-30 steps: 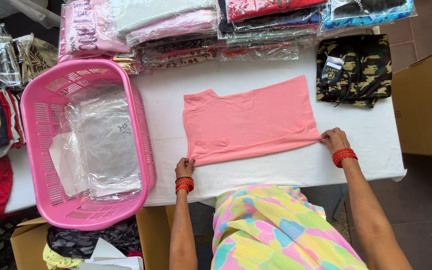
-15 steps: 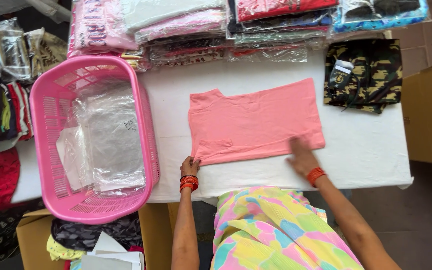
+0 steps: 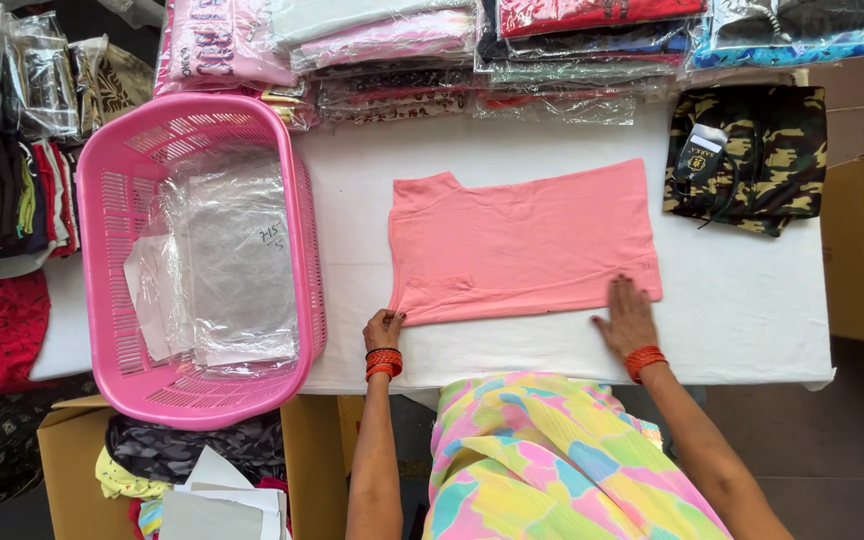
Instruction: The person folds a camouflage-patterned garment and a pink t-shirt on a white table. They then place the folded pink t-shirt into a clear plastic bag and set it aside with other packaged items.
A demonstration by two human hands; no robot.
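A folded pink T-shirt (image 3: 522, 240) lies flat on the white table (image 3: 732, 300), near the front edge and roughly in the middle of it, its long axis running left to right across the person's view. The neckline end, with its small raised notch, points left toward the pink plastic laundry basket (image 3: 112, 200), and the straight hem end points right toward the camouflage garment (image 3: 762, 170). The left hand (image 3: 384, 328) sits at the shirt's near left corner with the fingers curled in, pinching the cloth at that corner between fingertips and thumb. The right hand (image 3: 628, 315) lies palm down, fingers stretched out and close together, flat over the shirt's near right edge; it presses on the cloth and grips nothing. Each wrist wears red-orange bangles (image 3: 384, 361). The basket stands just left of the shirt, hanging partly over the table's front edge, and holds a loose heap of clear plastic bags (image 3: 222, 260). Along the far side of the table runs a row of stacked garments packed in clear plastic (image 3: 512, 50), pink, red, dark and blue. The camouflage garment, with a tag on top, lies to the right of the shirt and apart from it. Below the table's front edge stands an open cardboard box (image 3: 62, 440) with mixed cloth and paper in it.
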